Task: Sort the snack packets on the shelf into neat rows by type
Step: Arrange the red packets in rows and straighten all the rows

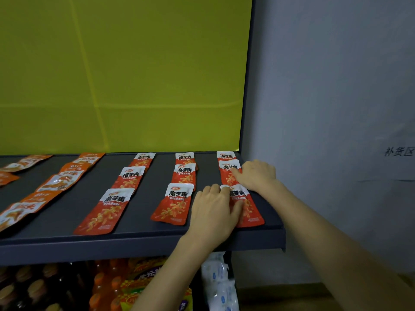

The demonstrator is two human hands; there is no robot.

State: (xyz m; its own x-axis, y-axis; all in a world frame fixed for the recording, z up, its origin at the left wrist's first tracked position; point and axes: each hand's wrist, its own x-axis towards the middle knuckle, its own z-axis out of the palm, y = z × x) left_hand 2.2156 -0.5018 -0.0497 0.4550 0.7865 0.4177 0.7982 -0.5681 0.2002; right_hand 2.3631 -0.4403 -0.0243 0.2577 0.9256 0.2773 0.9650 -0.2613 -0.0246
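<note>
1. Nearest to me, under the shelf, the lower level is crowded with orange drink bottles [116, 286], dark brown bottles [33, 286] and some white-and-blue packets [221, 286], too blurred to count.
2. Both of the person's bare forearms reach up and over the front lip of the dark grey shelf [143, 244] towards its right end.
3. The left hand [214, 209] lies palm down, fingers spread flat. It presses on the left edge of the front red packet [248, 207] in the rightmost row, with the thumb laid across the packet. It is pressing, not gripping.
4. The right hand [257, 173] sits farther back, palm down and loosely curled. Its fingertips rest on the middle red packet [229, 173] of that same row, and nothing is closed in the hand.
5. I count nine red-and-white konjac packets, laid flat in three rows of three running front to back. The left row begins at a front packet [105, 212], the middle row at another [174, 205], and the right row ends at the rear packet [225, 155] against the yellow-green back panel [125, 70].
6. Farther left lie orange packets [60, 180] of another type, overlapping in a slanting line. Some run past the edge, so I cannot give their count.
7. A grey wall [332, 86] stands to the right.
</note>
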